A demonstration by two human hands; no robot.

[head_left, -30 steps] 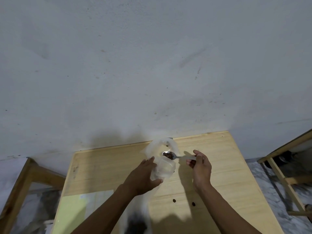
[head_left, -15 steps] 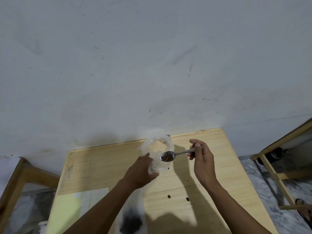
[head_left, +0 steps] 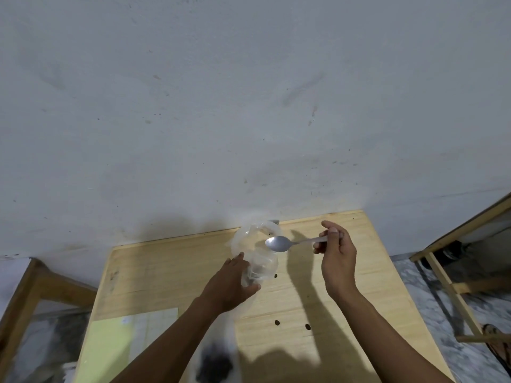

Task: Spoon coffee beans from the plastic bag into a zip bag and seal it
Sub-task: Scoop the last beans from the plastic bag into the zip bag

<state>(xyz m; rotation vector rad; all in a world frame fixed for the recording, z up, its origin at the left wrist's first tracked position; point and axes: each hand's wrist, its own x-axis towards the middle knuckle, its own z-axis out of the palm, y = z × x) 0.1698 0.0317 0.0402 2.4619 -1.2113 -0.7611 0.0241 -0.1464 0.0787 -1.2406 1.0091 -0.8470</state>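
Spoon of grey metal lies nearly level, handle pinched in the right hand, bowl pointing left over the clear zip bag's mouth. The left hand grips that upright bag above the pale wooden tabletop.

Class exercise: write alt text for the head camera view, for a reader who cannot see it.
Over a light wooden table, a person's left hand holds a clear zip bag upright while the right hand pinches a metal spoon, its bowl empty, at the bag's open mouth. A few dark beans lie loose on the table before a grey wall.
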